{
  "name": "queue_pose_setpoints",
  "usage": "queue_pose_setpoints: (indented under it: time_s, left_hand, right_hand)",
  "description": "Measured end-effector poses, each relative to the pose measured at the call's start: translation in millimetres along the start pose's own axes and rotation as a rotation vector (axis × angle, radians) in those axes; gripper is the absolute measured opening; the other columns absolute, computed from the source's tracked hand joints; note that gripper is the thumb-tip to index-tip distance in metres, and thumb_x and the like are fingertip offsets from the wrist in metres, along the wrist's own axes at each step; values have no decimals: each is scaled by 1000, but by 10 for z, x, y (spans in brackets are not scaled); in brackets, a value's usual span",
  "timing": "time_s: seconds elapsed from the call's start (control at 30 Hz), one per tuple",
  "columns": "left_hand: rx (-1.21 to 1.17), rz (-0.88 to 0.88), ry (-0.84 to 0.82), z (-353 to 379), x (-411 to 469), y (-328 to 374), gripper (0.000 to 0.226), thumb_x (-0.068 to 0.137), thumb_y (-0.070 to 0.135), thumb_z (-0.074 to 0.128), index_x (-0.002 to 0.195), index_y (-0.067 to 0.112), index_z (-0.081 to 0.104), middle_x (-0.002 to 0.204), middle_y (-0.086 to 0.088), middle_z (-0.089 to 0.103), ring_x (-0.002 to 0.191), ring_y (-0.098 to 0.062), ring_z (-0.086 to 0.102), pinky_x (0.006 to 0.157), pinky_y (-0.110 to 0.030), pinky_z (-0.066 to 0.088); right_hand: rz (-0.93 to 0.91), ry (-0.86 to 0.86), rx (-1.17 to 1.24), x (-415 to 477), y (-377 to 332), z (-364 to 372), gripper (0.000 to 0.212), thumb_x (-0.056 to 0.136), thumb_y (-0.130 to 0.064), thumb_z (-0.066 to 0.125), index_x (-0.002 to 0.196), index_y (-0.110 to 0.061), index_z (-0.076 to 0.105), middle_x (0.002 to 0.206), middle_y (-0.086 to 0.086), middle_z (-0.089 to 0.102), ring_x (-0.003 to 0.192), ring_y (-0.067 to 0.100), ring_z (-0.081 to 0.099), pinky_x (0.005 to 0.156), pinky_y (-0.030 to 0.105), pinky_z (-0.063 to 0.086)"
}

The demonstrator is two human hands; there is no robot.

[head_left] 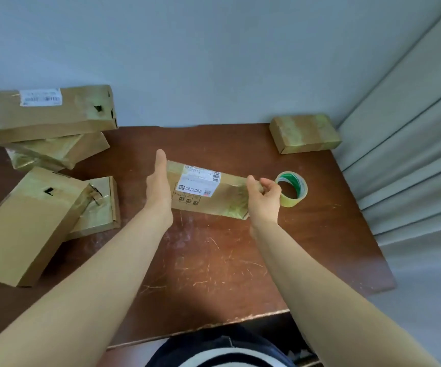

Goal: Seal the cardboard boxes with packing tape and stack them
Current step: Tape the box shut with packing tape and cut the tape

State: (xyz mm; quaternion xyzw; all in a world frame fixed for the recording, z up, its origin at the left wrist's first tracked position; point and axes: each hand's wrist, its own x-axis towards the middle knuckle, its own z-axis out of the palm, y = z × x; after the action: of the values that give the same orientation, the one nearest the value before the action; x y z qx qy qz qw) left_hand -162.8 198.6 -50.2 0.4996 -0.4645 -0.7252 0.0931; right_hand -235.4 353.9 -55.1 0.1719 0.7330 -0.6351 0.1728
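Dark navy garment point(214, 343) — broad white band point(231, 362) across

Over the scratched brown table point(214, 260), the left hand point(158, 186) presses flat against the left end of a labelled cardboard box point(214, 205). The right hand point(264, 197) seems to pinch its taped right end, with a tape roll point(292, 189) just beside it.

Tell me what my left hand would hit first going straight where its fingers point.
Likely the wall behind the table; ahead of the left hand nothing else shows, depth unclear.

Scratched brown table point(214, 260), grey wall point(214, 49), curtain point(412, 154)
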Motion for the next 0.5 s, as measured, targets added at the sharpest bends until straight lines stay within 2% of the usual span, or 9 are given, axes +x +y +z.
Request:
queue_pose_setpoints:
  time_s: [0.07,0.13,0.2,0.23,0.3,0.37,0.43,0.5]
  left_hand:
    - [-73,-37,-87,82,-23,43,36,89,55,50,94,22,63,95,-3,73,89,-17,68,86,-28,46]
    - [-227,-70,-119,137,-29,40,12,91,17,50,82,12,56,107,-14,69,99,-21,66,84,-24,49]
    - [-314,-47,-155,151,-39,-2,14,87,-1,41,86,6,54,111,-19,64,110,-28,62,83,-25,53]
    - [-340,-39,-166,153,-38,-18,15,87,0,42,90,6,55,110,-17,65,111,-27,62,84,-26,53]
    - [-341,-46,-176,172,-62,-5,10,92,17,53,96,10,59,108,-10,69,103,-22,66,86,-30,53]
    - [-312,-57,-175,229,-67,6,18,91,30,61,98,14,63,102,-7,72,95,-18,69,87,-32,53]
    - [-243,-35,-165,319,-56,-7,20,92,15,60,110,7,62,106,-11,71,94,-19,69,90,-34,54]
    - [-216,-28,-153,435,-49,-28,45,92,3,56,135,3,44,114,-14,66,96,-21,68,91,-37,53]
  right_hand:
    - [-27,44,96,16,-81,-57,29,91,-19,61,114,-24,44,117,-1,54,105,16,53,88,27,43]
    - [-38,42,171,49,-122,-121,37,87,-3,62,116,-20,48,108,-2,58,104,16,57,93,28,46]
    - [-57,32,221,91,-134,-153,35,84,5,59,112,-16,55,101,-3,60,101,14,59,101,33,46]
    - [-61,41,242,107,-140,-165,30,85,2,60,108,-17,57,101,-2,61,100,15,59,103,37,45]
    - [-57,79,279,152,-149,-204,17,86,-10,65,98,-19,60,100,0,62,99,17,59,103,42,46]
    - [-89,112,269,217,-157,-278,18,85,-8,67,96,-20,59,96,-1,60,95,16,59,100,44,48]
    - [-104,131,216,307,-158,-366,30,84,0,65,105,-20,58,102,-2,58,100,16,59,98,43,50]
    - [-72,117,180,403,-181,-457,40,85,-1,63,121,-17,55,114,1,57,108,18,59,96,39,51]
